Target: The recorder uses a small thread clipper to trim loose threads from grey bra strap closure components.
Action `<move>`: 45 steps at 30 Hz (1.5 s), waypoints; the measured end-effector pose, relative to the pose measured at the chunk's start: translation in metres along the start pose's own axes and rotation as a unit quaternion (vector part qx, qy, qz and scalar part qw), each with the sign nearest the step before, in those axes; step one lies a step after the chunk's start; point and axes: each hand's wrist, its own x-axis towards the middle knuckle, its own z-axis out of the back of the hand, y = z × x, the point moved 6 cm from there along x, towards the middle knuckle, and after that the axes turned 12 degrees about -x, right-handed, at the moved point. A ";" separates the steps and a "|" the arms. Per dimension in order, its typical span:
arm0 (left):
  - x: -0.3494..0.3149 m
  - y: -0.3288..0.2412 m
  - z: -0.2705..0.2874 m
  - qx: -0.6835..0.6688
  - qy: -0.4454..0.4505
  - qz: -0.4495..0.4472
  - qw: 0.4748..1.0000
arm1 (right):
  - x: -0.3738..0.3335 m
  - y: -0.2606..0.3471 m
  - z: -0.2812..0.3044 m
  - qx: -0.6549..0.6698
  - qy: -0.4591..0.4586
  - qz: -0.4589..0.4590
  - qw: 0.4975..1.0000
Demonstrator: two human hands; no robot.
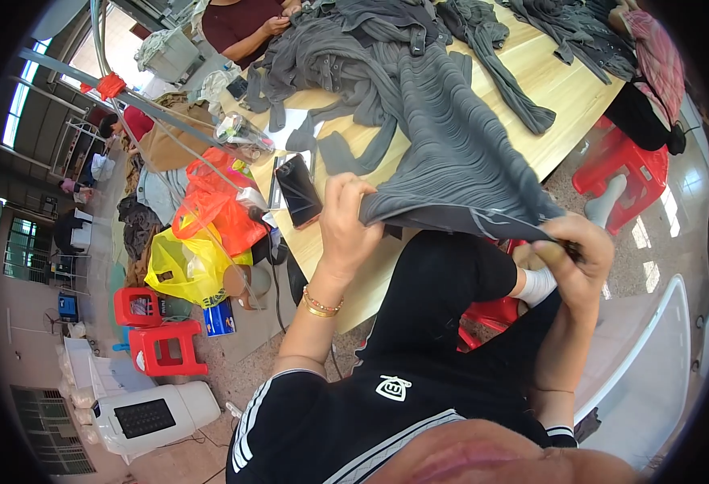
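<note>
A dark grey garment with fine wavy pleats [459, 137] stretches from the table toward me. Its near edge is pulled taut between my hands, and a smoother, darker strip shows along that edge above my lap. My left hand [345, 214], with bracelets at the wrist, is closed on the edge's left end. At the right end, the thumb and fingers of my right hand [582, 254] pinch the cloth. Beyond the hands, the garment runs up into a heap of similar grey clothes [330, 60]. A dark phone [298, 189] lies just left of my left hand.
The wooden table [515, 149] bears more grey garments [499, 73]. Left of it are red [217, 202] and yellow [181, 266] plastic bags and red stools [165, 347]. A white bin [652, 371] stands at my right. Co-workers sit at the table's far side [241, 32] and right [652, 73].
</note>
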 end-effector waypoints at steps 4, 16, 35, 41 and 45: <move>0.005 0.000 -0.007 -0.061 0.024 0.047 0.997 | -0.032 -0.023 0.037 0.058 -0.143 -0.068 0.986; 0.009 -0.022 -0.013 -0.010 0.085 -0.042 0.995 | -0.102 -0.065 0.090 0.141 -0.262 -0.120 0.947; -0.047 0.027 -0.027 -0.306 0.157 0.177 0.922 | -0.199 -0.184 0.065 0.134 -0.190 -0.403 0.885; -0.048 0.055 -0.062 -0.389 0.171 0.218 0.879 | -0.182 -0.155 0.056 0.183 -0.154 -0.369 0.898; -0.025 0.053 -0.111 -0.382 0.250 0.191 0.869 | -0.167 -0.144 0.067 0.174 -0.166 -0.337 0.910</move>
